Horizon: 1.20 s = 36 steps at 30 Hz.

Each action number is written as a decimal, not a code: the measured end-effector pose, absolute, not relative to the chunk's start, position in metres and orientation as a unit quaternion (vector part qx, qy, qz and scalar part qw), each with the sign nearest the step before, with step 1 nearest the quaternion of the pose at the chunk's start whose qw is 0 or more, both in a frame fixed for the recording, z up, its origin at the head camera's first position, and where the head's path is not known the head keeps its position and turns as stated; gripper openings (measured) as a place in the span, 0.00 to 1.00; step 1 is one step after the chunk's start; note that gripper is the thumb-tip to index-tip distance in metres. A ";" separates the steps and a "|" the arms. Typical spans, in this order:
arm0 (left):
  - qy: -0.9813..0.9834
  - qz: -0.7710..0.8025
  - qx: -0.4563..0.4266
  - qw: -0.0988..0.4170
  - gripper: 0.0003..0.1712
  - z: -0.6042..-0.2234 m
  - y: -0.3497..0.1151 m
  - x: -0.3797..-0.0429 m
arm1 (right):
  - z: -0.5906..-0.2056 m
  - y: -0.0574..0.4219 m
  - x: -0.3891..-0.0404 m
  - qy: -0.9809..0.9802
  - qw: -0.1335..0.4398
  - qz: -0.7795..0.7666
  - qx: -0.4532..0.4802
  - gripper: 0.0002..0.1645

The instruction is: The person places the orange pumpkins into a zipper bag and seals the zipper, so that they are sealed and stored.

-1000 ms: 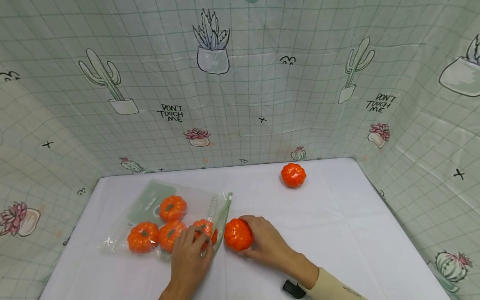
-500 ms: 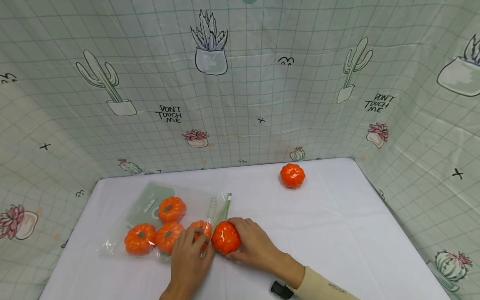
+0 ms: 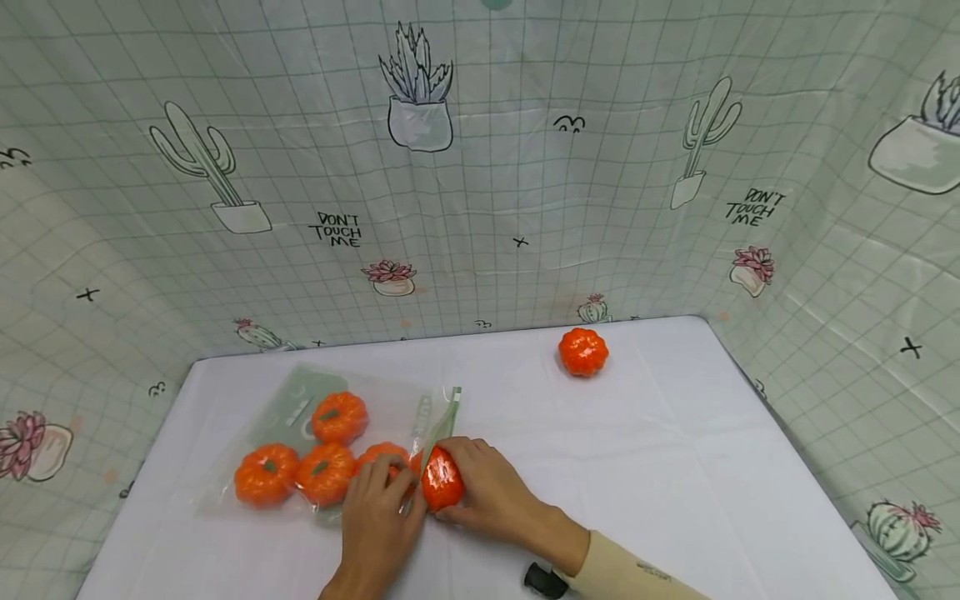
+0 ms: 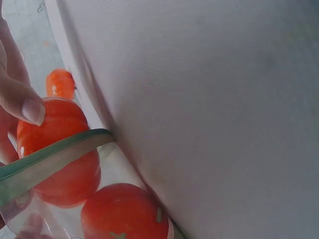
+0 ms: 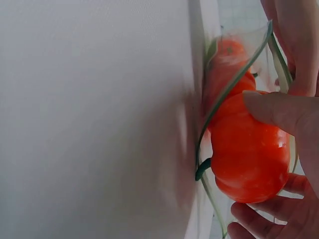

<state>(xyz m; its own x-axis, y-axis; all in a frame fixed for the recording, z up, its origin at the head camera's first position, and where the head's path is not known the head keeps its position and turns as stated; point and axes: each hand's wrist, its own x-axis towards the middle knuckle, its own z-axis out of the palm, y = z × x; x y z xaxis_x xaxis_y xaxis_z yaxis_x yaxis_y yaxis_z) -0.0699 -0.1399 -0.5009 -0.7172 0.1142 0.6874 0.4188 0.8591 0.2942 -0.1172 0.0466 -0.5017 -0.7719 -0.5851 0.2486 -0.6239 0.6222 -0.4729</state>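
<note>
My right hand grips a shiny orange toy pumpkin, thumb on one side and fingers on the other. That pumpkin sits partly inside the mouth of a clear zip bag, whose green-edged rim crosses it in the left wrist view. In the right wrist view its dark green stem points down toward the table. Beside the opening, my left hand pinches the bag's near edge, with its fingertips partly hidden. Several orange pumpkins lie inside the bag, one partly covered by my left hand.
Another orange pumpkin stands at the back right of the white table. Near my right forearm lies a small black object. A patterned cloth hangs behind and on both sides.
My right hand has moved left, carrying the pumpkin from beside the bag into its mouth. The pumpkins in the bag have shifted slightly left. My left hand stays at the bag's edge.
</note>
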 end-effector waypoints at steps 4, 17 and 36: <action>-0.899 -0.220 -0.151 0.347 0.10 -0.500 -0.139 -0.070 | -0.501 0.043 -0.117 -0.902 0.029 0.269 0.336 0.47; -0.894 -0.220 -0.156 0.358 0.07 -0.500 -0.139 -0.071 | -0.504 0.032 -0.114 -0.904 0.039 0.280 0.320 0.49; -0.888 -0.215 -0.166 0.371 0.06 -0.501 -0.142 -0.074 | -0.513 0.053 -0.113 -0.901 0.020 0.279 0.331 0.44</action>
<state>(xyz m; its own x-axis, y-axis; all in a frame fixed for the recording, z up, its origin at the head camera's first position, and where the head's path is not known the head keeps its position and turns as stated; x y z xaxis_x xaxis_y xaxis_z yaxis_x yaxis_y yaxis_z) -0.0739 -0.1415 -0.5007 -0.6697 0.1361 0.7301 0.4548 0.8523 0.2584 -0.1134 0.0526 -0.5134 -0.7795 -0.5862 0.2208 -0.6085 0.6250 -0.4889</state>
